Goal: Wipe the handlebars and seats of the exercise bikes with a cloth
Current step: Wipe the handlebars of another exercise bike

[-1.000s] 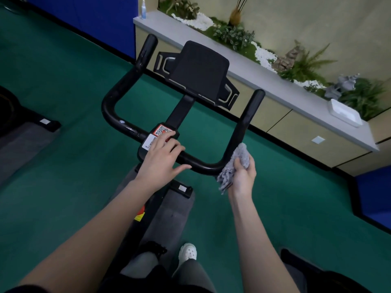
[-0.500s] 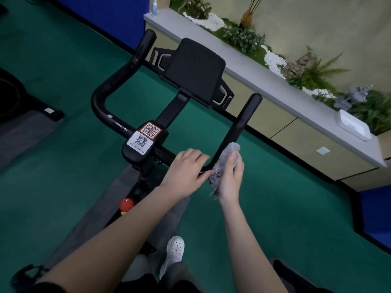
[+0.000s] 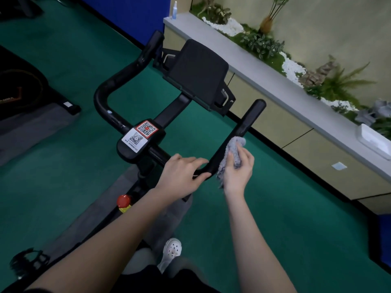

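The exercise bike's black handlebar (image 3: 110, 89) curves in a U in front of me, with a QR-code sticker block (image 3: 140, 135) at its middle and a black tablet holder (image 3: 198, 66) beyond. My left hand (image 3: 183, 173) grips the lower right bend of the bar. My right hand (image 3: 239, 168) holds a grey fluffy cloth (image 3: 231, 153) pressed against the right arm of the bar, just below its grip end (image 3: 255, 112). The seat is not in view.
A long grey counter (image 3: 275, 72) with plants, white pebbles and a spray bottle (image 3: 174, 9) runs along the right. Another machine (image 3: 19, 89) on a grey mat stands at the left. A red knob (image 3: 123, 200) sits on the bike frame below. My white shoe (image 3: 172, 249) rests on green floor.
My left hand moved off the QR-code block to the right bend of the bar and gripped it. My right hand with the cloth slid a little up the right arm.
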Available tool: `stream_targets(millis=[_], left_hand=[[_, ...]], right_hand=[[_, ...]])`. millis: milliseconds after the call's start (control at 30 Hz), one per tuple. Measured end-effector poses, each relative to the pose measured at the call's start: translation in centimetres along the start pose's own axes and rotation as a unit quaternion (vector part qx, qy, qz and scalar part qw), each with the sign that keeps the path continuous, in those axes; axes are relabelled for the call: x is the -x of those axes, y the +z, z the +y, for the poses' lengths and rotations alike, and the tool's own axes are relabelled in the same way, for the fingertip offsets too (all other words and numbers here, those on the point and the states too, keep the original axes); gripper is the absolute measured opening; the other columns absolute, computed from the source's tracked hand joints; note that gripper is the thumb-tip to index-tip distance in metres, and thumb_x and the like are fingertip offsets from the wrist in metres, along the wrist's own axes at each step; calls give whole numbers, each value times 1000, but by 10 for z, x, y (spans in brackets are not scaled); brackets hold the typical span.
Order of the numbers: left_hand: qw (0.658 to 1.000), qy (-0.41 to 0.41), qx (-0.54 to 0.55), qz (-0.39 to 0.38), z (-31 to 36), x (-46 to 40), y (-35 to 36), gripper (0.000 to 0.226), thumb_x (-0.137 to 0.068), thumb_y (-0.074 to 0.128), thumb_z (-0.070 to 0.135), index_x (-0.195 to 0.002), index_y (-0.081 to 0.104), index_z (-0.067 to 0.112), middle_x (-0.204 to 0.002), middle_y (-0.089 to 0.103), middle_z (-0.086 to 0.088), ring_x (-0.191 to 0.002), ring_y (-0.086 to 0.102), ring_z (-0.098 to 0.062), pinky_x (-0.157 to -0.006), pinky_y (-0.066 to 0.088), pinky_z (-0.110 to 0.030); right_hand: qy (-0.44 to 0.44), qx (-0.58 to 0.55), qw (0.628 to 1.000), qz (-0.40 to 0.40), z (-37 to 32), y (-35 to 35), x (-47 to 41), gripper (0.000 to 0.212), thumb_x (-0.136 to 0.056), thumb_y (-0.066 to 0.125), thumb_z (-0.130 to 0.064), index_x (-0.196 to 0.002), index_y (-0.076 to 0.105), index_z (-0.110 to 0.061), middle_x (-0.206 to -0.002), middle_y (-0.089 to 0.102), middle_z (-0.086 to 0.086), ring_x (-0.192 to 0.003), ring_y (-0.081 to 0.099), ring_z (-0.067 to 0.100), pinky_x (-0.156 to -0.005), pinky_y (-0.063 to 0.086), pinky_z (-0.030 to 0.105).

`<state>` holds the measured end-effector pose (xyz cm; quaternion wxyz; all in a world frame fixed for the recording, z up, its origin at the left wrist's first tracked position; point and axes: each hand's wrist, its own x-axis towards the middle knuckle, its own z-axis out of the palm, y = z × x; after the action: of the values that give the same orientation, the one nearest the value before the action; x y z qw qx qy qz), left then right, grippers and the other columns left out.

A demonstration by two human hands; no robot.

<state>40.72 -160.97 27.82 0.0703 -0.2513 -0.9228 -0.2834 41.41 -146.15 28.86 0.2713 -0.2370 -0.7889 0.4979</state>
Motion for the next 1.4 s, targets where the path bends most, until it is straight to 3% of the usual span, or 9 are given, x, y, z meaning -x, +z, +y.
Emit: stream_targets(millis=[200,500,633,800,900,1033,1133,1233,1400], left_hand=[[999,-11,24,35,2,1,1,47,-82,44,58,-106,70,28,-82,72,10,-69,65,-17,-75,49,-32],[999,-14,37,38,0,4,4,45,-82,45,58,-107,69,29,-82,70,11,-71,65,-14,-73,47,-34],[999,-12,23,45,-1,3,7,43,-82,46,57,-106,68,30,-80,70,12,-70,65,-13,-70,43,-31],[998,-15,35,41,0,3,6,45,-82,44,59,-107,68,31,-82,69,13,-73,65,-11,-71,41,-30],[998,-18,43,36,1,4,4,46,-83,43,61,-108,68,32,-84,69,14,-76,64,-7,-72,35,-26],[998,-21,34,39,2,4,2,44,-83,42,61,-105,68,33,-82,69,13,-75,63,-7,-70,28,-23],[998,-24,33,40,2,4,3,46,-83,41,62,-103,69,32,-83,69,14,-76,63,-7,-70,28,-23],[998,-29,41,28,0,4,4,48,-83,40,64,-104,69,32,-86,70,14,-80,64,-7,-73,32,-24],[998,-40,39,19,0,3,4,52,-82,38,67,-106,68,33,-90,69,15,-84,63,-6,-76,32,-24]], right_hand=[[-106,35,993,-35,10,-6,23,33,-90,58,-9,-122,64,-5,-119,50,7,-113,49,13,-98,35,7],[-175,134,972,-79,2,-8,-12,33,-87,61,-5,-120,65,-7,-123,55,9,-112,40,20,-96,22,2],[-327,228,890,-222,-2,-19,-19,26,-87,65,-19,-111,70,-15,-112,65,-4,-108,42,24,-94,37,29],[-371,327,810,-316,-20,-19,-73,21,-87,66,-22,-103,71,-10,-104,68,0,-100,44,25,-88,41,44],[-361,395,751,-388,-38,-8,-95,24,-90,63,-27,-105,71,-10,-104,67,2,-99,42,24,-92,36,39],[-283,436,666,-535,-63,10,-100,21,-91,57,-41,-90,73,-27,-100,67,1,-100,41,19,-81,33,31],[-240,438,637,-587,-68,19,-101,18,-88,58,-48,-73,64,-39,-94,63,1,-100,43,15,-77,33,28],[-261,459,609,-592,-68,22,-110,12,-87,58,-41,-77,62,-36,-92,63,3,-99,49,20,-79,38,31],[-266,467,610,-582,-73,24,-118,13,-85,64,-37,-73,63,-32,-77,61,-2,-80,56,18,-66,39,26]])
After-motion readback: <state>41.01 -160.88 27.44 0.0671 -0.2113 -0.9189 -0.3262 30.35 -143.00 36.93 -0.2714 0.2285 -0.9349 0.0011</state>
